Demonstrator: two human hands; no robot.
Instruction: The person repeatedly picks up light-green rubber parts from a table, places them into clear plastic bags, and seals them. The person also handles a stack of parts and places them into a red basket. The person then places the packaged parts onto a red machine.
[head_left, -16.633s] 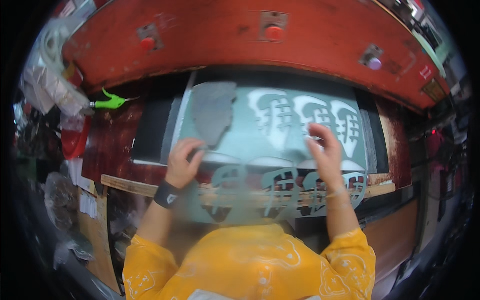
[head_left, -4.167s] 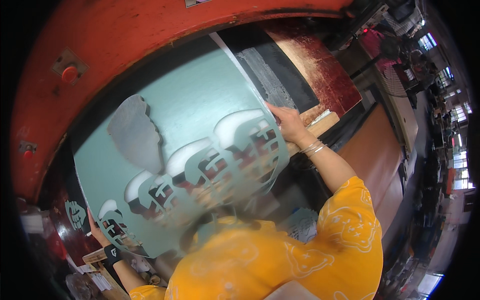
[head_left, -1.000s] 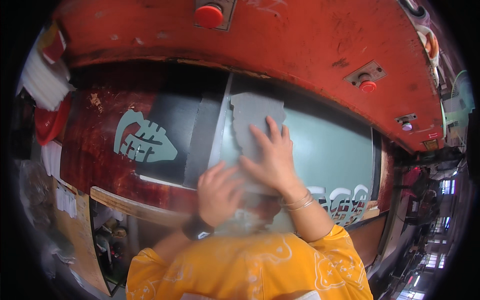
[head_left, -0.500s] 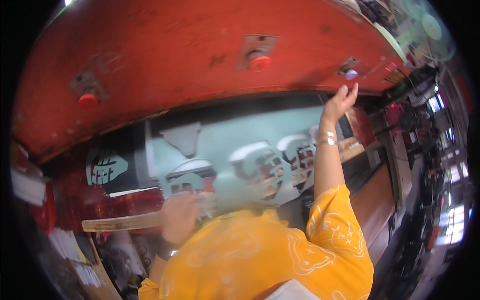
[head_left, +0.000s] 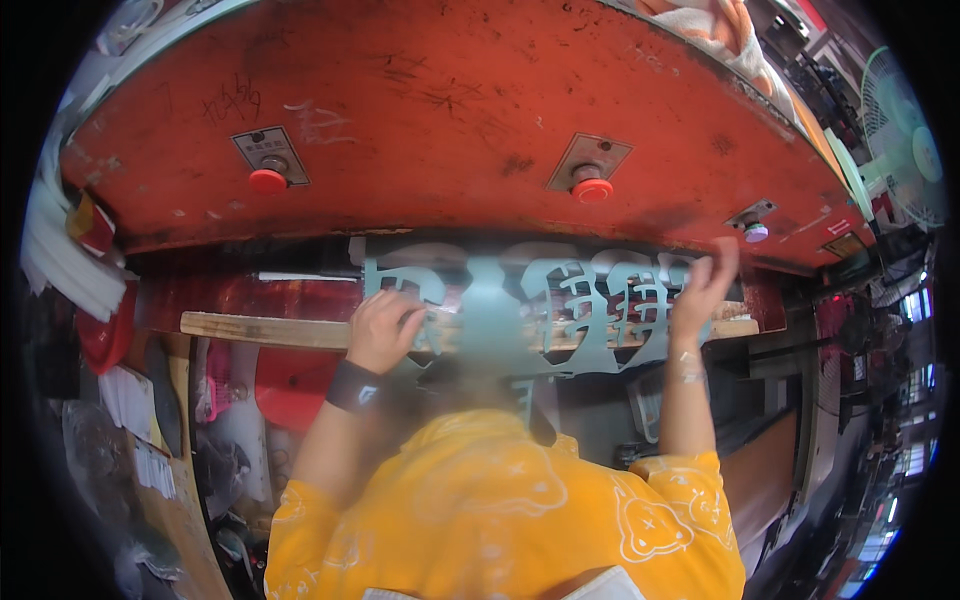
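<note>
left hand [head_left: 383,328] – closed on the cut-out teal sheet's [head_left: 545,310] left edge | right hand [head_left: 703,285] – gripping its right edge | sheet blurred, held up under the red press head [head_left: 450,110]

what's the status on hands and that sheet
Left hand and right hand both grip the cut-out teal sheet, blurred. Red press hood close above.
</note>
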